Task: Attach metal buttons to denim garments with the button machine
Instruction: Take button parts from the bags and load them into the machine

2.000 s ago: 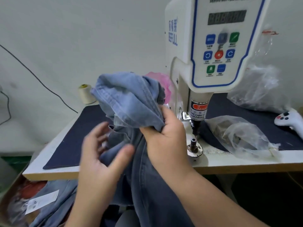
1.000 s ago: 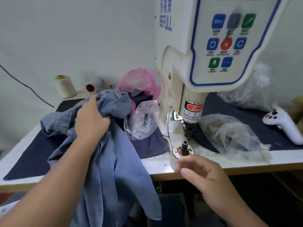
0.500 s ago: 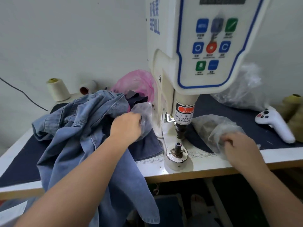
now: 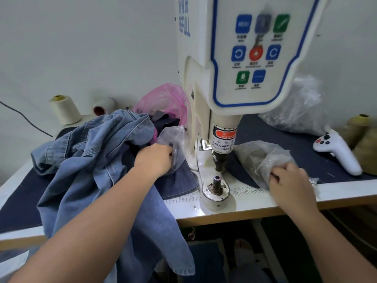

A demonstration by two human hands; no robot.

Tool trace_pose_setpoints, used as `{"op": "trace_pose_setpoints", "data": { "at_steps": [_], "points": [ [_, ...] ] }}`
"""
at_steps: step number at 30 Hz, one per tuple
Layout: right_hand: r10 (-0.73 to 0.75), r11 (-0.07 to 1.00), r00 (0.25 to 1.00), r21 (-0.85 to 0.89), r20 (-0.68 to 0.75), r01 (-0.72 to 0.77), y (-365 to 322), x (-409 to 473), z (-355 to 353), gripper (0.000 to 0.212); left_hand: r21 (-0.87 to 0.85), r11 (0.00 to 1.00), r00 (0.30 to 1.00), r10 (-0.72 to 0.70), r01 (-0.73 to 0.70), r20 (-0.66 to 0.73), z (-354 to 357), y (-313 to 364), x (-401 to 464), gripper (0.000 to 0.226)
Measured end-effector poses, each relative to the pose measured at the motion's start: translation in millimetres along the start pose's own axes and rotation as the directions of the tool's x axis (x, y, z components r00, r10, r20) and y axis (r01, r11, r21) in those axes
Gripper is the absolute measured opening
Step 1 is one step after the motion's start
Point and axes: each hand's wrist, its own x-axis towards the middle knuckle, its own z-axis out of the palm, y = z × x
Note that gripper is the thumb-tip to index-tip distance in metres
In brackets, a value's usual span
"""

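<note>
since half a second ago, both hands sit a little deeper in their bags, with the denim garment [image 4: 95, 160] unmoved, heaped on the table's [image 4: 346, 190] left side and draping over its front edge. left hand [image 4: 155, 159] reaches over the denim, fingers curled into the small clear bag [image 4: 173, 139] just left of the button machine [image 4: 234, 68]. right hand [image 4: 289, 180] pinches the crumpled clear bag [image 4: 259, 156] to the right of the machine's lower die [image 4: 216, 180]. a white controller [image 4: 336, 152] lies near the right edge, thread cones [image 4: 64, 109] at the back left.
</note>
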Motion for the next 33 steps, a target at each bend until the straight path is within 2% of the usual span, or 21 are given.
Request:
{"op": "trace_pose_setpoints", "data": {
  "at_steps": [5, 11, 16, 19, 22, 25, 28, 33],
  "points": [
    [0.029, 0.997, 0.998, 0.065, 0.055, -0.033, -0.3, 2.1, -5.2, 0.023, 0.077, 0.997, 1.0, -0.015, 0.017, -0.027, -1.6, 7.0, 2.6, 0.027],
    [-0.014, 0.995, 0.997, 0.105, 0.073, 0.006, 1.9, 3.2, -6.3, 0.019, 0.147, 0.989, 1.0, 0.0, 0.001, -0.003, -2.8, 9.5, 3.8, 0.026],
    [-0.053, 0.998, 0.99, 0.051, 0.132, 0.047, 5.3, 7.8, -6.5, 0.022, 0.095, 0.995, 0.998, 0.02, -0.025, 0.052, -7.9, 4.0, 5.2, 0.031],
    [-0.07, 0.997, 0.99, -0.024, 0.126, 0.074, 2.9, 7.5, -5.8, 0.023, 0.134, 0.99, 0.997, 0.037, -0.045, 0.063, -9.3, 4.8, 5.4, 0.031],
    [-0.09, 0.988, 0.967, -0.098, 0.239, 0.116, 1.5, 12.6, -14.5, 0.026, 0.164, 0.986, 0.998, 0.032, -0.039, 0.045, -9.5, 8.3, 8.4, 0.034],
    [-0.066, 0.993, 0.945, -0.073, 0.32, 0.093, -0.7, 17.7, -28.0, 0.029, 0.17, 0.985, 0.999, 0.016, -0.021, 0.031, -7.7, 11.9, 13.8, 0.034],
    [-0.001, 0.992, 0.902, -0.112, 0.433, 0.055, -6.4, 22.4, -36.7, 0.019, 0.192, 0.981, 1.0, -0.005, 0.0, 0.025, -6.3, 15.4, 15.3, 0.032],
    [-0.045, 0.999, 0.889, 0.019, 0.456, 0.04, -5.2, 23.2, -41.5, 0.032, 0.161, 0.987, 1.0, 0.017, -0.015, -0.013, -1.2, 14.0, 12.4, 0.027]
  ]
}}
